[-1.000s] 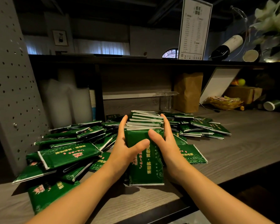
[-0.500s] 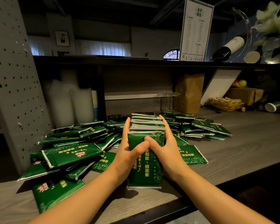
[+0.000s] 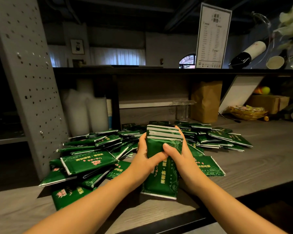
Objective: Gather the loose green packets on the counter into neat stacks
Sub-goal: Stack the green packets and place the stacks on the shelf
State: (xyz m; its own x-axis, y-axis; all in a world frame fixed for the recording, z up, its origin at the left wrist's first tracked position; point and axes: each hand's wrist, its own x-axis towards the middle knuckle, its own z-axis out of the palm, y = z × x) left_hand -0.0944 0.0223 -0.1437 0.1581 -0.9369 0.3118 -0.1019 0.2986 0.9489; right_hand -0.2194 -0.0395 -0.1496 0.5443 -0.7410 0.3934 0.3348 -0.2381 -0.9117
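Note:
A stack of green packets (image 3: 164,137) stands on edge on the grey wooden counter (image 3: 260,166), its near face showing gold and pink print. My left hand (image 3: 145,156) grips the stack's left side, thumb across the front. My right hand (image 3: 178,154) grips the right side, its thumb meeting the left thumb on the front packet. Loose green packets (image 3: 90,161) lie heaped to the left. More loose packets (image 3: 223,137) are spread to the right and behind the stack. One packet (image 3: 208,166) lies flat just right of my right wrist.
A perforated grey panel (image 3: 29,78) leans at the left. Sleeves of white cups (image 3: 85,112), a glass jar (image 3: 183,108), a brown paper bag (image 3: 206,100), a gold basket (image 3: 249,112) and a cardboard box (image 3: 269,102) sit at the back under a dark shelf (image 3: 159,70).
Both hands have squeezed closer together round the stack, thumbs now overlapping on its front. The stack's packets are more tightly aligned than before.

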